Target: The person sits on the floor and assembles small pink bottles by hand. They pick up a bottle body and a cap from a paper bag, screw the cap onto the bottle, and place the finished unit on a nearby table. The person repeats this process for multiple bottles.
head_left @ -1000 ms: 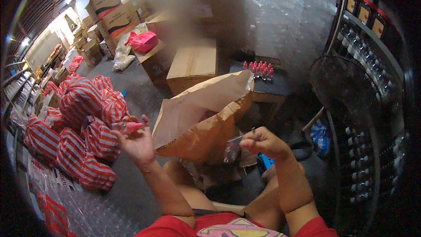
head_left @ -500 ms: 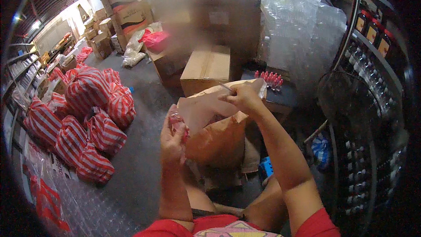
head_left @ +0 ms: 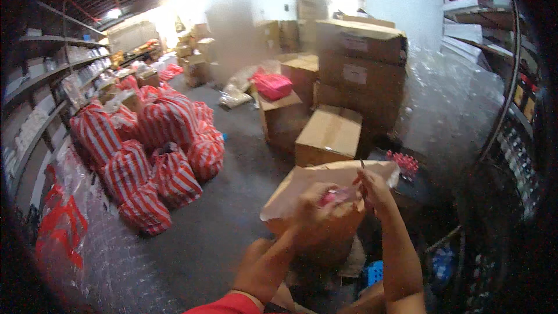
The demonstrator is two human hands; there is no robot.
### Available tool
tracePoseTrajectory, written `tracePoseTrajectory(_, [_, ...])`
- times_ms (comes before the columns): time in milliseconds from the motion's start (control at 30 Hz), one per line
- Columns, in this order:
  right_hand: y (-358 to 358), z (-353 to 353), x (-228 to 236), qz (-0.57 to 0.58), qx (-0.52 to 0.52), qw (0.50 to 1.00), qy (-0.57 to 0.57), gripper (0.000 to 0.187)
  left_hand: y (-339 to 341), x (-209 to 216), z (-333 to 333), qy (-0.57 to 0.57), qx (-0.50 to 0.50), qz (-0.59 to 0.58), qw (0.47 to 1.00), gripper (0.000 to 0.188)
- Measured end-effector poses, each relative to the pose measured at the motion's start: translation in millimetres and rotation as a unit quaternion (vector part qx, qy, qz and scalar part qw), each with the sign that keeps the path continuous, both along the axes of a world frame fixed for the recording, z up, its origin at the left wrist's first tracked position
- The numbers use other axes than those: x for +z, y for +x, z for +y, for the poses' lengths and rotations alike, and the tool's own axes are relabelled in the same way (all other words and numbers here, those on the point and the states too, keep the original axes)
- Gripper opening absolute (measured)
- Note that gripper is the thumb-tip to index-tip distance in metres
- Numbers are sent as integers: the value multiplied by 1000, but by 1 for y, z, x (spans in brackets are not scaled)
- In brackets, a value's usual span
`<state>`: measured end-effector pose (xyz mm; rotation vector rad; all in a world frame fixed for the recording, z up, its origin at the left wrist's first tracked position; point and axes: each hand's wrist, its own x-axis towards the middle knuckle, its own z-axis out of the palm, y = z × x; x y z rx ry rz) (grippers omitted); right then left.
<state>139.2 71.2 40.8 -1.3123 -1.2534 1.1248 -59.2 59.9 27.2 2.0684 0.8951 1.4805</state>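
Observation:
A large brown paper bag (head_left: 279, 197) stands before me with its top wide apart. Over its mouth, my left hand (head_left: 309, 206) is closed around a small pink item in clear plastic (head_left: 334, 197). Just to the right, my right hand (head_left: 376, 193) is closed on a thin dark pointed tool (head_left: 362, 164), whose tip sticks up above the fingers. Its kind does not show. The fingers of my right hand are close to the plastic; whether they touch it I cannot tell. What lies inside the bag is hidden.
Several red-and-white striped sacks (head_left: 168, 122) are heaped on the left. A closed carton (head_left: 328, 131) stands beyond the bag, with stacked boxes (head_left: 360, 75) behind. Small red-capped bottles (head_left: 402, 164) sit to the right, near a blue basket (head_left: 375, 272). Shelves line both sides.
My left hand has moved right with the pink item, from the bag's left edge to over its mouth, near my right hand. The view has swung left and up.

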Motion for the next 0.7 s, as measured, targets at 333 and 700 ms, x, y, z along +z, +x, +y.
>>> tracePoseTrajectory(333, [0,-6,-37,249,-17,968,3,30,38,17,34,253,55,196,946,24])
tracePoseTrajectory(700, [0,-36,-27,-197,-236,846,435,22,75,-23,54,-294,-188,-2,937,48])
